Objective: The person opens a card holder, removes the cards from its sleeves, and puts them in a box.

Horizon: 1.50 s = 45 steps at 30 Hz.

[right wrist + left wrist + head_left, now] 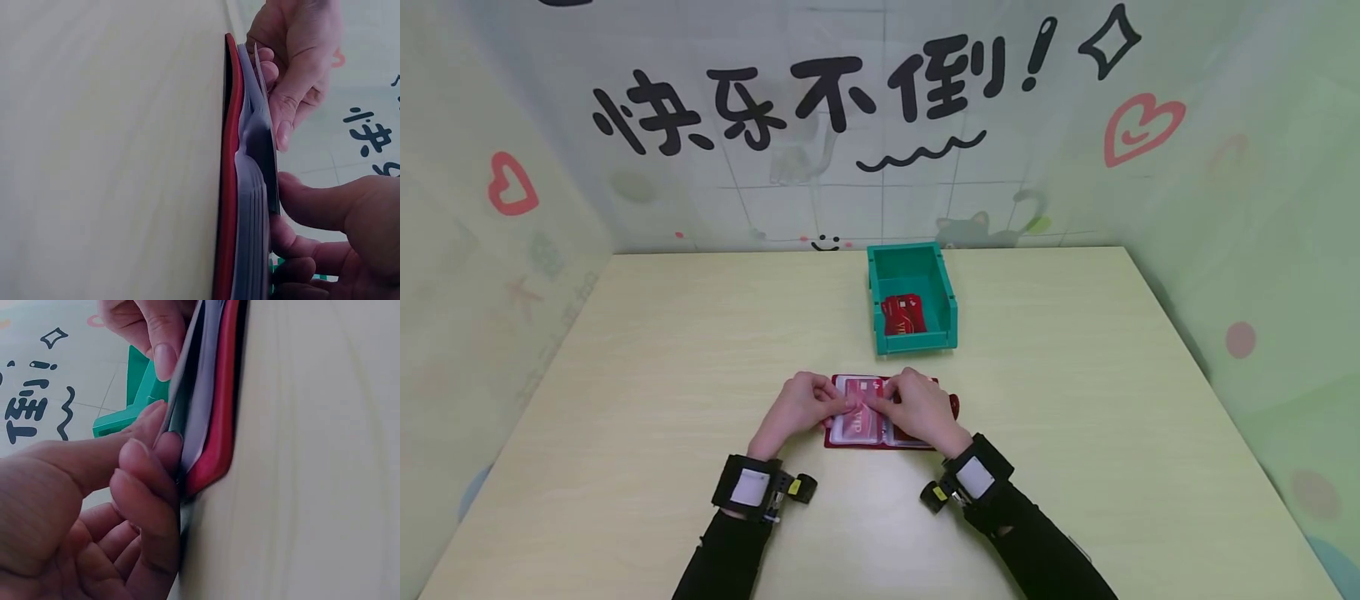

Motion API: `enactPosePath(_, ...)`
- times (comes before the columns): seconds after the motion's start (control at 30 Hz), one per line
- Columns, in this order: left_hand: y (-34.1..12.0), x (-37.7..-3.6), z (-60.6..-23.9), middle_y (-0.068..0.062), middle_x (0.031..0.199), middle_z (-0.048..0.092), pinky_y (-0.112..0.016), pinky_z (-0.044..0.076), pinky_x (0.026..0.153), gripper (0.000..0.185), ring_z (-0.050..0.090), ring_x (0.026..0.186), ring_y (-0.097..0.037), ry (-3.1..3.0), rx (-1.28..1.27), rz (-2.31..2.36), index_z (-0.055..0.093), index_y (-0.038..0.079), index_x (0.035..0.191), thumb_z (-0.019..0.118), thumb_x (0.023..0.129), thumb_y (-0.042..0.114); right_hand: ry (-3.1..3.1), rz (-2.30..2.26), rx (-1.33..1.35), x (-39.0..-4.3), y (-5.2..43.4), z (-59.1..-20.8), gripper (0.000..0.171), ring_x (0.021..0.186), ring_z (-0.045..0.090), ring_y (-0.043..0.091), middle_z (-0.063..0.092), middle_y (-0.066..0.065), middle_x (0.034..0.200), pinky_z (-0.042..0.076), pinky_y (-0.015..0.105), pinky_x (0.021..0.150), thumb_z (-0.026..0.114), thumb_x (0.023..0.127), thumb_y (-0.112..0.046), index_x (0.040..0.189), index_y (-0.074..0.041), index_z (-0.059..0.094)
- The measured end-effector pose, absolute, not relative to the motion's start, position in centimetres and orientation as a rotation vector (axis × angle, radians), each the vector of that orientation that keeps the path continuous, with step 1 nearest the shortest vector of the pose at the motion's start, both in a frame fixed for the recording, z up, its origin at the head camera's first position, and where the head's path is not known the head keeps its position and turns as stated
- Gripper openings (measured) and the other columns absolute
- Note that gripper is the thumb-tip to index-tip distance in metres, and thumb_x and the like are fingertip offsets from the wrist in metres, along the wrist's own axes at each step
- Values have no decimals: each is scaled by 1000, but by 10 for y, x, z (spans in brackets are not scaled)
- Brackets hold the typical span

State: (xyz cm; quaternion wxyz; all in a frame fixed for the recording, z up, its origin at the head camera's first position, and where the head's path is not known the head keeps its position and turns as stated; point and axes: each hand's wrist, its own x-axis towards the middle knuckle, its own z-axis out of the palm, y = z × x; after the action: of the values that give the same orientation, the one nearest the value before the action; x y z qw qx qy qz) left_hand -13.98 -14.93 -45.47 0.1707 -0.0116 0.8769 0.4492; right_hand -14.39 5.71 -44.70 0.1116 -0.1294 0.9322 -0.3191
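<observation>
Nearest the front edge of the table (625, 350), both hands meet over an open red card holder (880, 440). The left hand (797, 404) pinches a clear sleeve; the right hand (921, 407) pinches a card (859, 408) at its mouth. The card could jam or buckle if the sleeve sags, I'd say. A green bin (913, 298) sits behind.

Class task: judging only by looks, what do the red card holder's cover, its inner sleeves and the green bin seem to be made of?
Card holder cover: probably faux leather or vinyl, a smooth, thin red edge with a soft sheen.
Inner sleeves: clear flexible plastic, since a card shows through.
Green bin: rigid moulded plastic, with uniform matte teal walls.
</observation>
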Motion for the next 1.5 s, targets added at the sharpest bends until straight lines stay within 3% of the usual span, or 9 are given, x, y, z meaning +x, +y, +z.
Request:
enactPosePath(0.43,-148,-138,-457,-1,60,61,-23,45,52,23,55,50,-11,2486,-60,1283,69,3,88,75,91,25,2794,-862,-333,-142,54,-449,28,64,48,15,55,5,76,36,24,55,71,93,-35,86,-8,67)
enactPosePath(0.8,-147,-137,-458,-3,63,61,-22,47,52,21,55,51,-12,2473,-72,1304,69,3,90,75,92,23,2697,-1006,-308,-145,67,-451,20,74,50,16,58,5,81,40,24,63,72,93,-27,90,-8,66)
enactPosePath(1.1,-147,-137,-458,-3,64,61,-23,46,54,20,55,52,-12,2484,-66,1302,69,3,91,75,91,23,2672,-1094,-351,-145,70,-449,31,67,50,14,57,3,68,37,23,58,76,89,-34,76,-10,63)
enactPosePath(1.5,-146,-139,-460,-4,62,62,-23,46,54,19,55,52,-13,2478,-70,1303,70,4,90,75,91,22,2580,-1095,-238,-150,80,-445,28,73,55,16,64,4,78,44,23,57,74,91,-31,78,-10,60)
